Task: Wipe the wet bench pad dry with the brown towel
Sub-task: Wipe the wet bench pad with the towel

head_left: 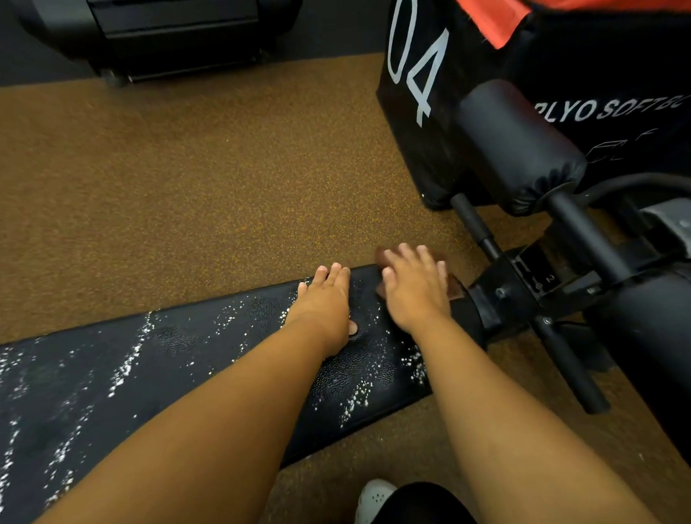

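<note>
The black bench pad (114, 378) runs from the lower left to the centre, dotted with white water droplets. My left hand (326, 303) lies flat on the pad near its right end, fingers straight and reaching its far edge. My right hand (415, 286) presses flat on the brown towel (455, 287) at the pad's right end. Only small brown edges of the towel show around the fingers and palm. The right hand looks motion-blurred.
Black padded rollers (518, 148) and the bench's metal frame (509, 289) stand right of the pad. A black plyo box marked 04 (413, 58) with an orange top sits behind. Brown speckled floor (171, 182) lies beyond; a black machine (179, 26) at the top; my white shoe (372, 500) below.
</note>
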### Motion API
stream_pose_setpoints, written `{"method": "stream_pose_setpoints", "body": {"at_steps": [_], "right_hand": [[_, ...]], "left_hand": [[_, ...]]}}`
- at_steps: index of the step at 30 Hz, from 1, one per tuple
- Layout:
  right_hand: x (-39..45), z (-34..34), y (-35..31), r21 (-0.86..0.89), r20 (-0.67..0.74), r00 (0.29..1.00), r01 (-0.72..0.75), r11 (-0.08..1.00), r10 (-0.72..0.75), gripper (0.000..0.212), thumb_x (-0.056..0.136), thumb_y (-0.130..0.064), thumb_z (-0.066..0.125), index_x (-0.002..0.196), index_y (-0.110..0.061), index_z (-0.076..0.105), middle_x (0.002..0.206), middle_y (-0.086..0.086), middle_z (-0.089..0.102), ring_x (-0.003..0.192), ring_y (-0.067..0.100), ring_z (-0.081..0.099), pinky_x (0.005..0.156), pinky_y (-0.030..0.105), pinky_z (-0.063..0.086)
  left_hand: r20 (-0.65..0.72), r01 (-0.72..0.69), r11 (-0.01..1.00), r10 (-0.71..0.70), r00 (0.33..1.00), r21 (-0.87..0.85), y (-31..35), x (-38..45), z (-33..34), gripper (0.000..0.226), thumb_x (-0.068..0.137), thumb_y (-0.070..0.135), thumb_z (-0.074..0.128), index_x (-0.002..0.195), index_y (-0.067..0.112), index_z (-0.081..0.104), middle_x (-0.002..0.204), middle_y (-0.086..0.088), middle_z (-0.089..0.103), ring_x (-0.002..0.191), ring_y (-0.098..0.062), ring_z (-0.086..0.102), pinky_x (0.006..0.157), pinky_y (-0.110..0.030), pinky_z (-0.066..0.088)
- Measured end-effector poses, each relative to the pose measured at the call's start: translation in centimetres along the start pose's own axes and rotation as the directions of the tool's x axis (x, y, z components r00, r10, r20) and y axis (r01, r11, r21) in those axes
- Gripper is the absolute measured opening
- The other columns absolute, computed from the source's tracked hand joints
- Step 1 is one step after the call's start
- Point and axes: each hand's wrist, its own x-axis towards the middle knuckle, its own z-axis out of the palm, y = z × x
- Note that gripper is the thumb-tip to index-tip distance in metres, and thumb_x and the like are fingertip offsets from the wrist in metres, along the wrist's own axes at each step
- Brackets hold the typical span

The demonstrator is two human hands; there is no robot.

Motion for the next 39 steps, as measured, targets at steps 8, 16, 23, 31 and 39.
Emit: {"method": "stream_pose_setpoints", "body": {"at_steps": [8, 16, 23, 31, 39], "right_hand": [[-2.4, -0.7, 3.0, 0.047, -0.007, 0.997, 0.075, 0.996, -0.075, 0.041, 0.099, -0.028, 0.04, 0.14, -0.032, 0.042, 0.155, -0.012, 0.024, 0.145, 0.013, 0.008, 0.117, 0.038, 0.001], [-6.0, -1.0, 5.1, 0.154, 0.017, 0.951, 0.302, 0.941, -0.309, 0.038, 0.095, -0.021, 0.049, 0.132, -0.03, 0.053, 0.146, -0.013, 0.038, 0.141, 0.007, 0.021, 0.117, 0.035, 0.008], [-7.2, 0.0, 1.9, 0.132, -0.036, 0.988, 0.153, 0.979, -0.15, 0.04, 0.099, -0.022, 0.041, 0.138, -0.022, 0.046, 0.152, -0.005, 0.031, 0.144, 0.016, 0.016, 0.117, 0.038, 0.003], [-8.2, -0.8, 6.3, 0.146, -0.132, 0.991, 0.023, 0.989, -0.004, 0.039, 0.095, -0.015, 0.049, 0.132, -0.023, 0.053, 0.148, -0.005, 0.038, 0.142, 0.016, 0.024, 0.117, 0.036, 0.005], [-12.3, -0.1, 8.5, 0.233, -0.047, 0.947, 0.32, 0.918, -0.318, 0.046, 0.087, -0.007, 0.061, 0.127, -0.028, 0.056, 0.142, -0.013, 0.043, 0.138, 0.008, 0.03, 0.116, 0.045, 0.018]], "left_hand": [[0.039, -0.009, 0.999, 0.007, 0.999, 0.054, -0.1, 0.3, -0.2, 0.09, 0.091, 0.024, 0.062, 0.153, 0.014, -0.002, 0.161, 0.0, -0.01, 0.148, -0.022, -0.01, 0.119, -0.044, 0.004], [0.04, -0.01, 0.997, 0.007, 0.999, 0.073, -0.3, 0.5, -0.1, 0.091, 0.09, 0.027, 0.063, 0.153, 0.014, -0.001, 0.161, -0.001, -0.009, 0.149, -0.022, -0.008, 0.119, -0.044, 0.006], [0.032, -0.003, 0.997, 0.0, 0.999, 0.078, 0.0, 0.4, -0.1, 0.09, 0.09, 0.026, 0.063, 0.153, 0.014, 0.0, 0.161, -0.002, -0.009, 0.149, -0.024, -0.008, 0.119, -0.045, 0.006], [0.036, -0.007, 0.997, 0.004, 0.999, 0.075, -0.1, 0.3, -0.1, 0.09, 0.091, 0.025, 0.063, 0.153, 0.014, -0.001, 0.161, -0.001, -0.01, 0.148, -0.023, -0.009, 0.119, -0.045, 0.006], [0.039, -0.011, 0.998, 0.008, 0.999, 0.068, -0.3, 0.5, -0.1, 0.09, 0.091, 0.025, 0.063, 0.153, 0.015, -0.001, 0.161, -0.001, -0.01, 0.148, -0.023, -0.009, 0.119, -0.044, 0.005]]}}
